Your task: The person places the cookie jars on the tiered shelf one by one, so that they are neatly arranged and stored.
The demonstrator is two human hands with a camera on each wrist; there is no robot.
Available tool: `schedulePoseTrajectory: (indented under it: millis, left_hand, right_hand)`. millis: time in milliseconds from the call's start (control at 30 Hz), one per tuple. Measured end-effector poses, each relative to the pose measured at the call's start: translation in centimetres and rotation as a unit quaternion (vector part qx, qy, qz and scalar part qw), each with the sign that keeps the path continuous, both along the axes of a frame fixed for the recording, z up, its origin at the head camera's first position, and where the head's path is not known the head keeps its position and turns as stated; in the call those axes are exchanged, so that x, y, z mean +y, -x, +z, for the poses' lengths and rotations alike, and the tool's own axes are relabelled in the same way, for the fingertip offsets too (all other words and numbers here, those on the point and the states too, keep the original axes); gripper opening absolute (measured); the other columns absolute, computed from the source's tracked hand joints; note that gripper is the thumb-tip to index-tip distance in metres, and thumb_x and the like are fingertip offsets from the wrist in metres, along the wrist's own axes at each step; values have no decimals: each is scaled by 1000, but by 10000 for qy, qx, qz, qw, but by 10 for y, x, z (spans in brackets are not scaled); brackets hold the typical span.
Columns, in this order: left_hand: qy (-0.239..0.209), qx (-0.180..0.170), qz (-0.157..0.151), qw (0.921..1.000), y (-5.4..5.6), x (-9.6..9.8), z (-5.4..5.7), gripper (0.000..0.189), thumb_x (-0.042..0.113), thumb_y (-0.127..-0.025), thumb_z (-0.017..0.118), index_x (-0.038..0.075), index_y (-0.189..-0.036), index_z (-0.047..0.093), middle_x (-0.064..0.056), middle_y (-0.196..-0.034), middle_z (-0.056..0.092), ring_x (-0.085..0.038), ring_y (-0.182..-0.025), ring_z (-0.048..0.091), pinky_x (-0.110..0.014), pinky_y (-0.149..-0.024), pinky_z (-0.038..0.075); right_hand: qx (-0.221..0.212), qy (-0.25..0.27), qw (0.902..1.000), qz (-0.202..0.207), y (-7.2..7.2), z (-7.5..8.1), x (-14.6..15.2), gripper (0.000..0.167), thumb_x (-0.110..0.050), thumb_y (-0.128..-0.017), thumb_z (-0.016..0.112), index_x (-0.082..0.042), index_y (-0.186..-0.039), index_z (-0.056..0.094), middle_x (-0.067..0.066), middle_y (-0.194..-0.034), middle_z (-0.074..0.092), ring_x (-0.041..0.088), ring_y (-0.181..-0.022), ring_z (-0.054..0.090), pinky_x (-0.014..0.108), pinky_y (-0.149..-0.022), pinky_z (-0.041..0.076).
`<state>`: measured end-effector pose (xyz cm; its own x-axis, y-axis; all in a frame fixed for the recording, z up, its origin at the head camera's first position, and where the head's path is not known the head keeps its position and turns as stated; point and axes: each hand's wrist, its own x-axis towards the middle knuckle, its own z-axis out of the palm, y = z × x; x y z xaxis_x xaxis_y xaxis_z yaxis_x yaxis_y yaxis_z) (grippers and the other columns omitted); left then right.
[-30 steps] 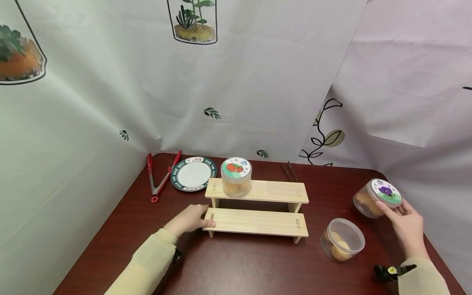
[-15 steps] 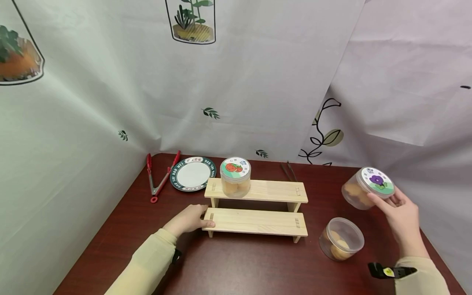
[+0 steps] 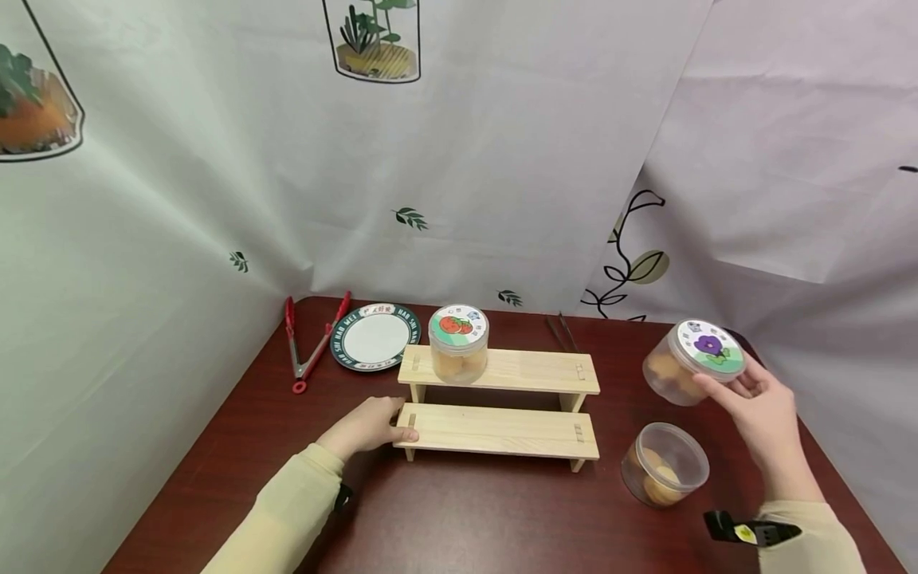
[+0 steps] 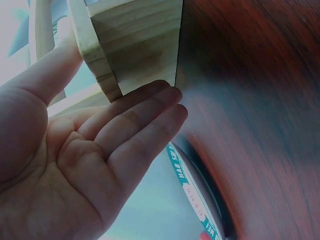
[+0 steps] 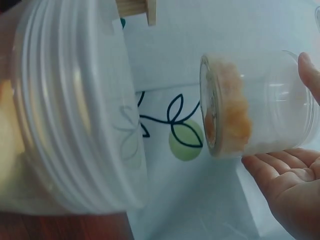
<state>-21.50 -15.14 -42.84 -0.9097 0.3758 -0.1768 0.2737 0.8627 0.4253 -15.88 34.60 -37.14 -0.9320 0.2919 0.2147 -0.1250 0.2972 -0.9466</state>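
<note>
one two-tier wooden shelf [image 3: 495, 430]; landmark.
left hand [image 3: 369, 426]: fingers straight, resting at shelf's left end.
flower-lidded jar [image 3: 684, 363]: right of shelf, raised, tilted; gripped by right hand [image 3: 762, 406].
second jar [image 3: 663, 470]: right of shelf's lower tier.
step, presumably: transport.
next move likely calls for levelling, firm grip.

The right wrist view cropped the nearer jar [image 5: 75, 110] and the right hand [image 5: 295, 185]. The left wrist view cropped the plate [image 4: 194, 195].
</note>
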Motion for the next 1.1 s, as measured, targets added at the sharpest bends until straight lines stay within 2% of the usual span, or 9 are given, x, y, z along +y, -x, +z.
schedulePoseTrajectory:
  millis: [333, 567, 867, 1100]
  left_hand:
    - [3, -126, 71, 9999, 0, 0, -2, 50, 35, -77, 77, 1, -111, 63, -6, -94, 66, -18, -83, 60, -40, -80, 49]
    - [-96, -62, 65, 9999, 1, 0, -3, 53, 35, -76, 78, -1, -112, 62, -9, -97, 67, -21, -87, 62, -42, -82, 49]
    - [-103, -59, 127, 9998, 1, -2, -4, 62, 36, -77, 77, -6, -118, 58, -16, -108, 66, -28, -98, 62, -45, -88, 48]
    - [-146, 3, 157, 9998, 2, -3, -6, 62, 37, -77, 78, -6, -117, 59, -16, -107, 66, -28, -98, 63, -45, -88, 48]
  right_hand:
    - [-210, -903, 9957, 16, -1, 6, -17, 71, -15, -86, 71, -7, -147, 34, -29, -108, 53, -21, -92, 51, 4, -74, 43]
    - [-101, -702, 9973, 197, 1, 14, -31, 72, -12, -85, 72, -7, -146, 35, -27, -108, 55, -18, -94, 54, 5, -75, 43]
    - [-17, -928, 9953, 287, 4, 19, -48, 71, -15, -84, 73, -3, -145, 37, -25, -109, 56, -17, -95, 54, 7, -76, 45]
    - [-89, -1124, 9931, 333, 10, 19, -58, 72, -20, -85, 73, -4, -145, 37, -11, -120, 57, -16, -97, 52, 7, -76, 45]
